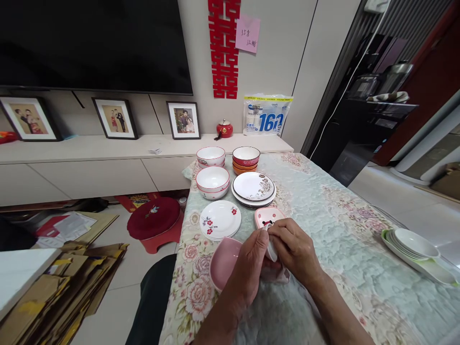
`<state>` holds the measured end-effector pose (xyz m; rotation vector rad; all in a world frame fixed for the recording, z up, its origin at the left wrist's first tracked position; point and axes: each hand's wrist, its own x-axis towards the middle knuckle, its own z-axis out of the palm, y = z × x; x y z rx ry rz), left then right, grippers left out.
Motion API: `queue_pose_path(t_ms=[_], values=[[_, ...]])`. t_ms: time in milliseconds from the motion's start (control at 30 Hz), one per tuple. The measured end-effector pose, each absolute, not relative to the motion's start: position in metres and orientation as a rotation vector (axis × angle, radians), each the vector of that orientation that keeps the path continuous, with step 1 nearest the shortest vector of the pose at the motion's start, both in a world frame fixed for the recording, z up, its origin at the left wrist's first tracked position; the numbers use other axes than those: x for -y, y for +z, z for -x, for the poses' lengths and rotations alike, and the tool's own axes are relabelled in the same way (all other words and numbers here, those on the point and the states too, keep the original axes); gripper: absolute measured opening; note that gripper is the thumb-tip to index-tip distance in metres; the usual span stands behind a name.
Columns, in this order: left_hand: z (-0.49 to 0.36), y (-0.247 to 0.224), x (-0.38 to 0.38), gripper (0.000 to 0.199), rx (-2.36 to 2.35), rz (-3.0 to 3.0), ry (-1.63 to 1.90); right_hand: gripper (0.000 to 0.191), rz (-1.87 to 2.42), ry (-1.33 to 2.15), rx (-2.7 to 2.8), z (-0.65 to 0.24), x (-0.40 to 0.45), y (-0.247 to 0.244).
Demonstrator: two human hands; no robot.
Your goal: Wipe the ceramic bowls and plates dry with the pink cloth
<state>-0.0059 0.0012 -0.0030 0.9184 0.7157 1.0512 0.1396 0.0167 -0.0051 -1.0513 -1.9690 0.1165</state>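
Note:
A small white dish (pixel 272 250), mostly covered by fingers, is held between my two hands above the near part of the table. My left hand (pixel 249 261) is closed around its left side, thumb on top. My right hand (pixel 296 247) has its fingers curled against the dish's upper rim. Below the hands hangs a pinkish cloth (pixel 276 274), partly hidden. Just beyond the fingers lies a pink square dish (pixel 269 214) with a cartoon face. A pink bowl (pixel 223 268) sits to the left, partly behind my left forearm.
Floral white plates (pixel 221 218), brown-patterned plates (pixel 253 187), white bowls (pixel 212 179) and red and orange bowls (pixel 246 160) stand stacked farther back. More white dishes (pixel 417 243) rest at right on the quilted cloth. A red stool (pixel 154 220) and flattened cardboard (pixel 68 282) are at left.

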Motion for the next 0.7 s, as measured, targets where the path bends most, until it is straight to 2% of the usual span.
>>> queue_pose_path(t_ms=[100,200,267,400,500,600,700], values=[[0.006,-0.001,-0.001,0.041,-0.848,-1.067,1.131,0.02,1.102,0.096,1.963,-0.138,-0.016,-0.006],[0.006,0.0,0.001,0.054,-1.0,-1.163,1.182,0.017,1.186,0.163,2.004,-0.14,-0.017,-0.008],[0.005,-0.001,0.002,0.061,-1.024,-1.192,1.182,0.014,1.222,0.316,2.012,-0.142,-0.018,-0.007],[0.005,-0.004,0.004,0.062,-1.002,-1.294,1.2,0.008,1.145,0.782,1.958,-0.148,-0.017,0.0],[0.005,-0.004,0.002,0.062,-0.967,-1.25,1.174,0.012,1.089,1.026,1.81,-0.15,-0.014,0.008],[0.004,-0.002,0.001,0.055,-0.875,-1.134,1.122,0.014,1.045,0.97,1.678,-0.148,-0.012,0.009],[0.003,0.001,0.0,0.045,-0.786,-1.131,1.101,0.007,1.035,0.644,1.695,-0.144,-0.014,0.003]])
